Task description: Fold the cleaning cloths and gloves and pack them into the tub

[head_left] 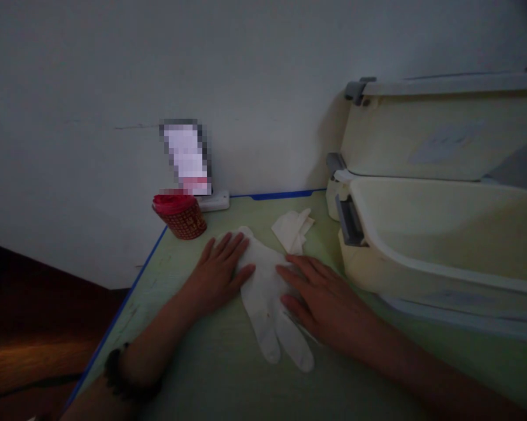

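A white glove point(263, 292) lies flat on the pale green table, some of its fingers pointing toward me. My left hand point(221, 266) rests on its upper left edge, fingers stretched out and palm down. On the glove's right side lies my right hand point(309, 292), its fingers extended over the fabric and partly hiding it. Both hands press flat and grasp nothing. Just beyond my right fingertips is a crumpled white piece point(293, 228), folded into points; whether it is tissue or cloth I cannot tell.
A red patterned cup point(182, 216) with a red bag lining stands at the table's left edge. Behind it a blurred phone point(186, 155) leans upright beside a white power strip point(217, 201). Cream storage bins point(360, 266) with grey latches are stacked on the right. A wall closes the back.
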Tool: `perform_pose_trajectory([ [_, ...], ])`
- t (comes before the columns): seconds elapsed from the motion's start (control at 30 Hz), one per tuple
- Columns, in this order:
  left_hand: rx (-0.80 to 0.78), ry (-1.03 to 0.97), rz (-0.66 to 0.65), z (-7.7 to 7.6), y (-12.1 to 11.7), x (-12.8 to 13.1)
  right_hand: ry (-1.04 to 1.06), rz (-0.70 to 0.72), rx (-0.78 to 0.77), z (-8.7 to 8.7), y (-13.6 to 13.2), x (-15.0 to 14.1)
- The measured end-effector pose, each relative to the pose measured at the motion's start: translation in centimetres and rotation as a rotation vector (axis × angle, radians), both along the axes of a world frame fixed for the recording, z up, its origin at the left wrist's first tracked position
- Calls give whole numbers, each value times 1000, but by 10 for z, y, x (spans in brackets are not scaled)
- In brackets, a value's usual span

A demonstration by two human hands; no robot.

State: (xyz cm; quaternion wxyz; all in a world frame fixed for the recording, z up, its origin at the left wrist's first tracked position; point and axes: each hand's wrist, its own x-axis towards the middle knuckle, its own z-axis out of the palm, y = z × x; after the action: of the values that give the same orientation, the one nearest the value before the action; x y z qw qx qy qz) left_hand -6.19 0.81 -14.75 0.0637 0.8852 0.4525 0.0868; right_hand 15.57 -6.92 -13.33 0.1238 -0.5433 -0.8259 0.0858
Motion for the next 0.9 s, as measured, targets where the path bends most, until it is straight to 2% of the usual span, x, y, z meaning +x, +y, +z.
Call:
perform_pose_trajectory([
  [0.13, 48, 22, 111, -2, 12, -4, -2, -34, 62, 6, 1, -3],
  [0.27, 117, -149, 224, -3, 21, -8, 78, -87, 66, 15, 1, -4],
  [0.47, 35, -267, 293, 3, 25, -10, 58, -71, 46, 10, 2, -1],
  [0.53, -22, -387, 335, 6, 23, -8, 53, -61, 59, 10, 3, 1],
  [0.67, -85, -796, 392, 8, 22, -5, 30, -53, 9, 15, 4, 3],
  [0.77, -9, -1009, 397, 7, 25, -7, -1, -35, -138, 19, 2, 3],
  [0.83, 122, -959, 363, 8, 26, -8, -8, -25, -203, 20, 1, 3],
  [0.9, 292, -798, 293, 10, 24, -8, -7, -13, -222, 20, 2, 4],
])
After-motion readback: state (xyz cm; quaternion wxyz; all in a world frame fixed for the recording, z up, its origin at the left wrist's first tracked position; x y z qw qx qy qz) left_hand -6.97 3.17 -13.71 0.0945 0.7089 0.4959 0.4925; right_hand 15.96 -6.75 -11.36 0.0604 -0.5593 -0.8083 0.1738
